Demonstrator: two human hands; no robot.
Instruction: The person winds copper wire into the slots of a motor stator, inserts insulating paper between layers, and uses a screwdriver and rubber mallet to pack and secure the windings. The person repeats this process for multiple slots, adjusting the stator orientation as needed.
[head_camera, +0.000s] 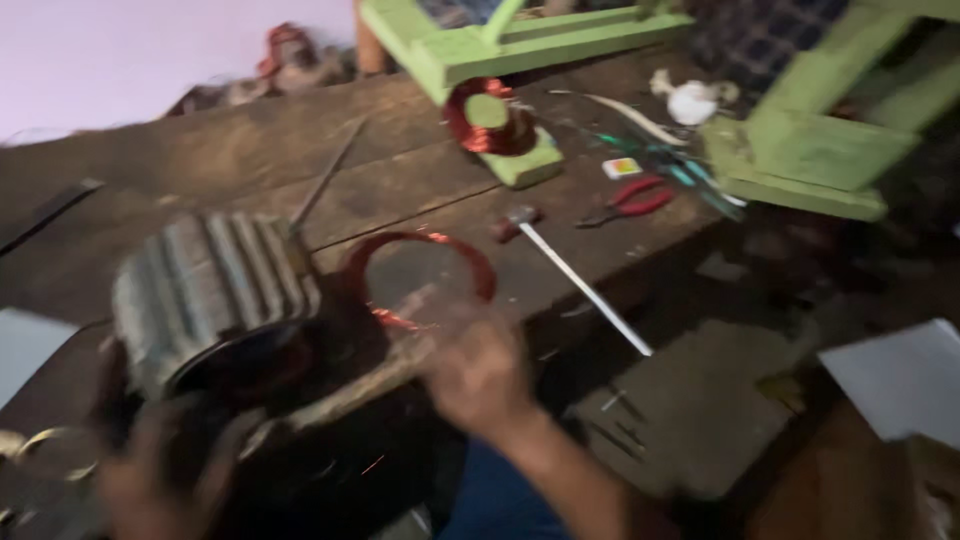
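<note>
Blurrily, the right hand (478, 372) reaches at a copper wire coil (420, 272) lying on the wooden table (230, 150) beside a ribbed grey motor housing (205, 295); the left hand (150, 480) steadies that housing below. Finger positions cannot be told. Bracing the housing firmly would likely keep the thin windings from kinking

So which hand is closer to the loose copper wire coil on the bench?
Right hand: just below the copper coil, nearly touching. Left hand is far lower-left, by the ribbed motor housing.

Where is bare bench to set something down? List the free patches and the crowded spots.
Free: the wooden bench behind the ribbed metal housing, toward the pale wall. Crowded: by the copper coil, hammer, red pliers and green wooden frame.
</note>
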